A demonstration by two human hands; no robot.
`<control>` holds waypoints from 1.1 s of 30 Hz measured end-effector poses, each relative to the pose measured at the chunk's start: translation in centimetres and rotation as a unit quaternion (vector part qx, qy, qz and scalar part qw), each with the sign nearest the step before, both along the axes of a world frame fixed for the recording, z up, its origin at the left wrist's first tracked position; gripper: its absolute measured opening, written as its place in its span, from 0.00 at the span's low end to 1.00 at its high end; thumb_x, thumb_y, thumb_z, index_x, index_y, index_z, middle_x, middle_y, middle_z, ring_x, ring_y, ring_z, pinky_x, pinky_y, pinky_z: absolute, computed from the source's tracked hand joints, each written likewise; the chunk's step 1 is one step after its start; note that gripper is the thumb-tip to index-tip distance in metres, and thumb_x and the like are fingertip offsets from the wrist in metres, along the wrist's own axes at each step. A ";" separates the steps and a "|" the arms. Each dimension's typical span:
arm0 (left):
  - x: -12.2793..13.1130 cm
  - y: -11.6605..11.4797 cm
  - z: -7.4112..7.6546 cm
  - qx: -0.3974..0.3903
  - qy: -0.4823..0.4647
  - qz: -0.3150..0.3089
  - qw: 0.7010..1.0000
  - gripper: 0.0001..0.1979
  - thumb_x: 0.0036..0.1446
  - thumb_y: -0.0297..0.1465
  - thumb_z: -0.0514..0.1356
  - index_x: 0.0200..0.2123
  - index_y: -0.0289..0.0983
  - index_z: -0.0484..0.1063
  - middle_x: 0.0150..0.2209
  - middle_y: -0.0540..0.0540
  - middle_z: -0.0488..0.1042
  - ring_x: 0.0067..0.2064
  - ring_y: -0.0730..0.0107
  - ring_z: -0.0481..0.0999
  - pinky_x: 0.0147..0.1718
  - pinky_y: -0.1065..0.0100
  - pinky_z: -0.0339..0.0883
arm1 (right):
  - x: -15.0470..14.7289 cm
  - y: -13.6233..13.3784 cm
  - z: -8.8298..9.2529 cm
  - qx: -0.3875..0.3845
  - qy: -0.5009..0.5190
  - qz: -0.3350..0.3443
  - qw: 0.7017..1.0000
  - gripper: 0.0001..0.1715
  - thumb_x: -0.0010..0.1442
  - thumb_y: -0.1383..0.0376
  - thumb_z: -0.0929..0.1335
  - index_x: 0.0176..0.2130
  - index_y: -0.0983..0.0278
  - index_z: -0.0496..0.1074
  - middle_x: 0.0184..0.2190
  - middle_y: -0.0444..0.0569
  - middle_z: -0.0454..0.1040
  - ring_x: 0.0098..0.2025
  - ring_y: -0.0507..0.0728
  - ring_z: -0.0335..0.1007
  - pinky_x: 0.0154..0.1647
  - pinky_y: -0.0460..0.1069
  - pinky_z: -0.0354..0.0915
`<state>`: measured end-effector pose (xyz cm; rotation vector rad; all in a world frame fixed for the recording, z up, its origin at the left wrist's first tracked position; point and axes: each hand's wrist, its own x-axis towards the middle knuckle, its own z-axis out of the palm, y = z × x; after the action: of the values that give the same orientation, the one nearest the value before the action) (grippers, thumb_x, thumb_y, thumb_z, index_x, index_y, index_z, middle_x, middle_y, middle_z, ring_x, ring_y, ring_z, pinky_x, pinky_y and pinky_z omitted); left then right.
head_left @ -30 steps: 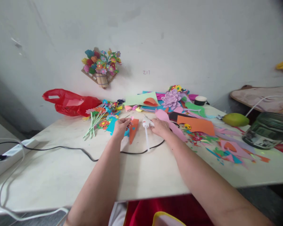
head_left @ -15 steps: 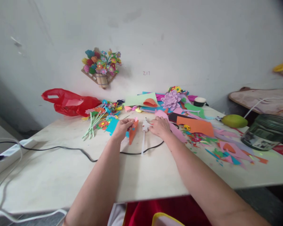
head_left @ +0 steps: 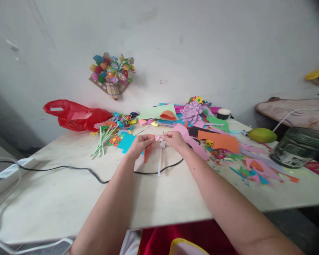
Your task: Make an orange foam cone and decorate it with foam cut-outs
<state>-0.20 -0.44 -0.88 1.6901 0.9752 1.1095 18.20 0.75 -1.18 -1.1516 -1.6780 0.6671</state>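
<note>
the left hand (head_left: 139, 143) and right hand (head_left: 175, 140) met over the far middle of the table (head_left: 69, 191), their fingers pinching a small pink piece (head_left: 157, 137), too tiny to make out. the orange cone (head_left: 148, 150) hung from the left fingers, partly hidden, tip pointing near. a white glue stick (head_left: 159, 163) lay lengthwise near-to-far just beside it.

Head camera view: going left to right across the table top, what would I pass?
White power strip → red plastic bag → green sticks → left hand holding an orange paper cone → right hand → orange sheet → green mango → dark glass jar.
</note>
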 end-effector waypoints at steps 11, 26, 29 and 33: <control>0.1 0.1 0.0 -0.002 0.046 0.002 0.999 0.17 0.50 0.42 0.60 0.22 0.33 0.69 0.19 0.50 0.66 0.20 0.79 0.57 0.21 0.72 0.47 | 0.2 0.4 -0.2 0.034 -0.018 -0.002 0.999 0.06 0.48 0.65 0.69 0.28 0.65 0.75 0.26 0.46 0.75 0.29 0.53 0.69 0.33 0.47 0.64; -0.4 -0.3 0.2 -0.070 -0.018 -0.061 0.996 0.16 0.46 0.41 0.64 0.21 0.32 0.69 0.19 0.48 0.68 0.19 0.80 0.58 0.18 0.73 0.48 | 0.8 -0.1 1.1 0.236 -0.059 0.100 0.965 0.05 0.47 0.73 0.69 0.26 0.64 0.73 0.28 0.46 0.73 0.33 0.53 0.68 0.37 0.48 0.63; -0.5 -0.3 0.1 -0.086 -0.025 -0.070 0.994 0.16 0.45 0.41 0.64 0.22 0.32 0.70 0.19 0.48 0.68 0.18 0.81 0.59 0.17 0.74 0.49 | 0.9 0.1 1.0 0.252 -0.056 0.118 0.959 0.05 0.47 0.73 0.69 0.27 0.63 0.72 0.28 0.46 0.73 0.33 0.53 0.68 0.38 0.48 0.63; -0.7 -0.1 -0.2 -0.112 -0.034 -0.073 0.990 0.15 0.43 0.40 0.65 0.26 0.32 0.72 0.19 0.48 0.69 0.19 0.80 0.61 0.17 0.74 0.49 | 1.0 0.4 0.8 0.273 -0.062 0.142 0.949 0.04 0.49 0.72 0.69 0.27 0.63 0.72 0.28 0.46 0.73 0.34 0.53 0.68 0.38 0.48 0.62</control>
<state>-0.93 -0.53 -1.05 1.5071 0.8844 0.9196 19.20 1.11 -0.39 -0.5713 -1.9917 0.2660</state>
